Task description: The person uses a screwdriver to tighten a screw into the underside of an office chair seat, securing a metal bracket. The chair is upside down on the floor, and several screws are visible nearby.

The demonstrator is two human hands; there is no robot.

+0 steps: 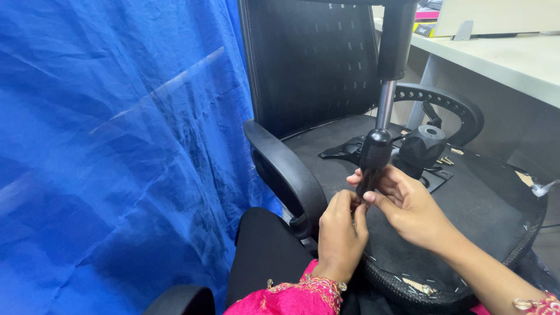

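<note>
Gas-lift cylinder (379, 131) held near upright over upturned chair seat (466, 204), long axis rising away from hands. Lower black end pinched by right hand (408, 207); left hand (341, 233) curled just below, fingertips touching same end. Mechanism plate (420, 153) just behind.

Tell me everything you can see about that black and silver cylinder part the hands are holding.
The gas lift cylinder stands nearly upright over the upturned chair seat. Its upper part is a wide black tube, below it a shiny silver rod, then a ribbed black collar narrowing toward the bottom. It looks like metal with black plastic or rubber. The right hand wraps the lower end from behind, and the left hand pinches at its tip. What the tip meets is hidden by the fingers.
</note>
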